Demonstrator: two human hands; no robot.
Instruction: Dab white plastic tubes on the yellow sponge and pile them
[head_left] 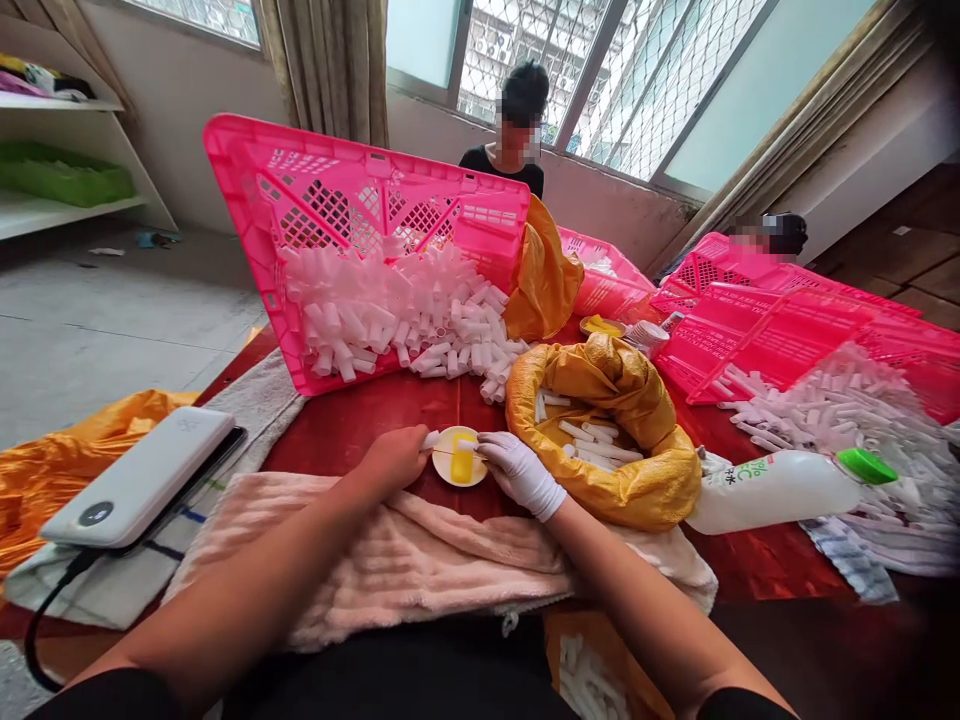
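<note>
Nearest you, on the near side of the white dish point(443, 468), lies a rumpled pink towel point(450, 565), and off to the dish's left sits a white power bank point(146, 480) with a black cable plugged in. Your bare left hand point(394, 455) is at the dish's left edge, fingers closed on a small white piece point(430, 441). Your gloved right hand point(517, 470) is at its right edge, fingertips drawn together; you cannot tell from here whether they grip anything. A thin stick point(450, 455) crosses the dish, over a yellow patch point(461, 472). Right of the dish stands a rolled-down yellow sack point(652, 490) holding white tubes point(596, 440), and farther right a bottle point(780, 487) lies tilted. Beyond the dish, more tubes spill from a pink crate point(262, 200), with a co-worker point(521, 110) behind it.
</note>
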